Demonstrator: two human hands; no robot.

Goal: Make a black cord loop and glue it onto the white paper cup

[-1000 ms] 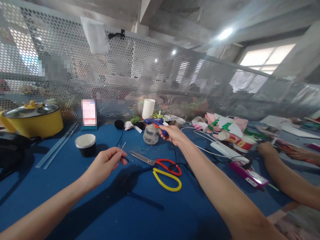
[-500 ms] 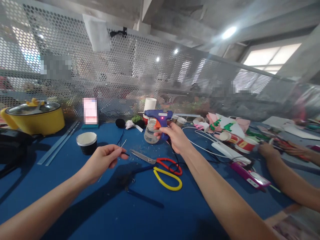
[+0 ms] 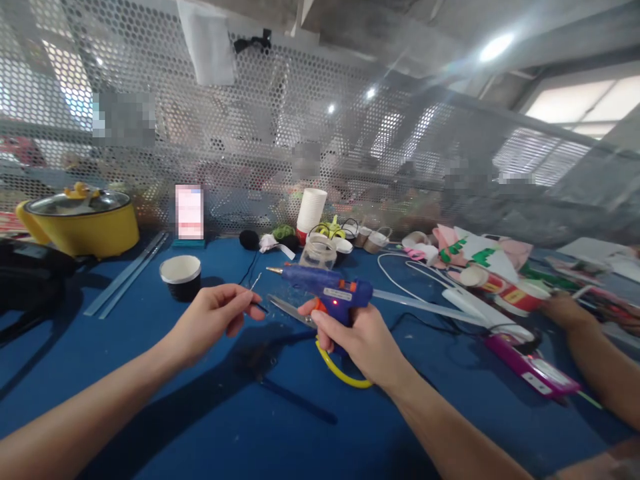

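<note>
Blue cloth covers the desk from edge to edge, and behind it a perforated metal screen runs across the whole upper frame under a bare concrete ceiling, with a bright window at the upper right.

At the far left we see a yellow pot with a glass lid, standing against the screen. Two clear glue sticks lie just right of it, and a black paper cup stands near them.

Our left hand, left of centre, has its grip pinched together on a thin wire; the wire's tip points up and to the right.

Just right of that, our right hand is clamped around the handle of a blue glue gun. The gun sits at the centre of the frame, above the desk, its brass nozzle pointing left toward the wire and close to it, a red light glowing on its body. Scissors with a yellow handle lie on the cloth, partly hidden under that hand.

Behind the gun stand a clear jar and a stack of white cups.

Further right lie pink and green felt scraps and a pink phone. At the right edge another person's arm rests on the desk.
</note>
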